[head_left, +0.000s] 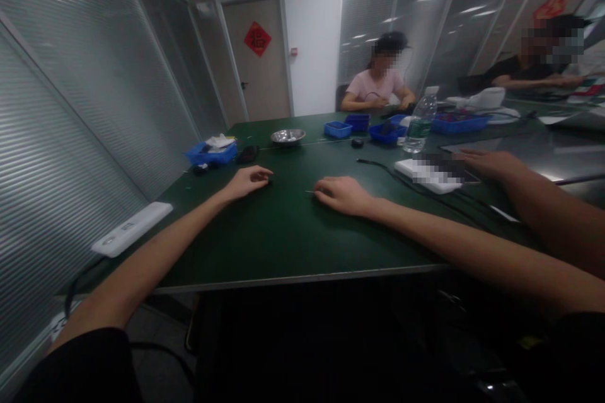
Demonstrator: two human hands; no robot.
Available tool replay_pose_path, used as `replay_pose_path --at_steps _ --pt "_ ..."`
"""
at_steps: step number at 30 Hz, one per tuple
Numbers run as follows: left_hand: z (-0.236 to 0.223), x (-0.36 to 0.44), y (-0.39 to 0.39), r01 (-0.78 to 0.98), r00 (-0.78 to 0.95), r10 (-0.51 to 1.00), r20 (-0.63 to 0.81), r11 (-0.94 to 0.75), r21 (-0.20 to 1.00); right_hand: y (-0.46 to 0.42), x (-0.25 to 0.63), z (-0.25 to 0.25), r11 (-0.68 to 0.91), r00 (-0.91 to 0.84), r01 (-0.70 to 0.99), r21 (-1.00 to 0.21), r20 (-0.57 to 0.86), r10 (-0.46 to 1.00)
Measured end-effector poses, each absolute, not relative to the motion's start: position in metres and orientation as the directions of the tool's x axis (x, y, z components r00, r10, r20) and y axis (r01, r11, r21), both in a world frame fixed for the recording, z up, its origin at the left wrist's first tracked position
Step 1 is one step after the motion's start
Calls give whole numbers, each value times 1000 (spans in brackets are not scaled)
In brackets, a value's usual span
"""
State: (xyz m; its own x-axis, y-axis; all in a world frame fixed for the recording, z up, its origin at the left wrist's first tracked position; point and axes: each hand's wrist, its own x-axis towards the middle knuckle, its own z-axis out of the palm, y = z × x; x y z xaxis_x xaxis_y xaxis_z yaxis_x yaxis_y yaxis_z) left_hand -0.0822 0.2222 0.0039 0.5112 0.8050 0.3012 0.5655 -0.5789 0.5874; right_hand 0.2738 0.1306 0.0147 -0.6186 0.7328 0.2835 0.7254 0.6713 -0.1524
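Note:
My left hand (247, 182) is above the green table, left of centre, its thumb and fingers curled together. At its fingertips shows a small dark piece (270, 181), too small to name. To the right, my right hand (344, 195) rests low over the table with its fingers closed. A thin, pale, pin-like tip (309, 191) sticks out of its fingers toward the left hand; the rest of that thing is hidden. The two hands are apart, with bare tabletop between them.
A metal dish (288, 137) and blue trays (337, 130) stand farther back. On the left are another blue tray (212, 152) and a white power strip (132, 229). A water bottle (420, 119), cables and another person's hand (491, 167) are on the right. Two people sit beyond.

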Motion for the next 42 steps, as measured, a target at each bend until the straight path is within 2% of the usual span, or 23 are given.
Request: replay_pose_path --at_steps 5,8,22,28,42 --pt "0 -17 180 317 707 630 321 -689 652 128 273 13 735 -655 663 -139 366 660" --pt "-1 -6 168 263 741 586 328 -702 662 126 273 12 759 -683 641 -119 364 634" --pt "-4 -11 172 303 721 623 304 -678 670 123 274 16 778 -699 615 -130 366 614" --pt "-3 -12 173 320 716 630 301 -679 661 123 273 15 797 -726 596 -98 358 587" --pt "-8 -15 178 250 733 621 277 -625 740 125 269 6 842 -774 539 18 406 486"
